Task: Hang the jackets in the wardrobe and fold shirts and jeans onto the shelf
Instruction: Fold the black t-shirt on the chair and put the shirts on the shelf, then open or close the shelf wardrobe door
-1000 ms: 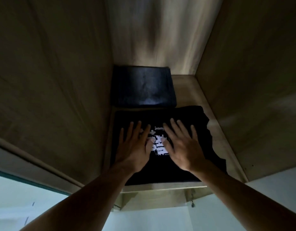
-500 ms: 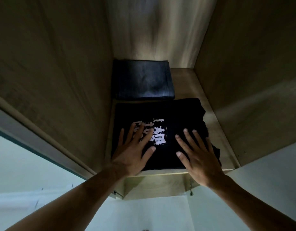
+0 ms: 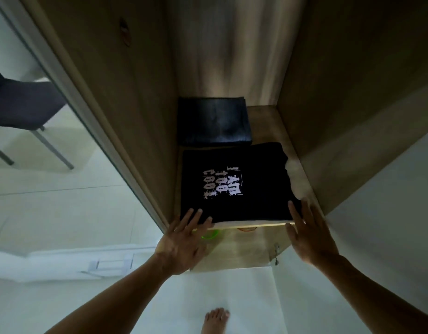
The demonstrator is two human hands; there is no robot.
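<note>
While the black shirt (image 3: pixel 234 184) lies folded on the shelf (image 3: pixel 268 121), both hands' straight fingers (image 3: pixel 196 219) grasp nothing.

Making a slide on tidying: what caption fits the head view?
Open left hand and right hand at the shelf edge, folded black shirt before folded jeans.

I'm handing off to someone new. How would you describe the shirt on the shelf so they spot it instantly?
Look inside the wooden wardrobe, at its wooden shelf. Two folded dark garments lie there: folded dark blue jeans at the back, the folded black T-shirt in front, at the shelf's front edge. Only the shirt carries a white printed graphic.
</note>
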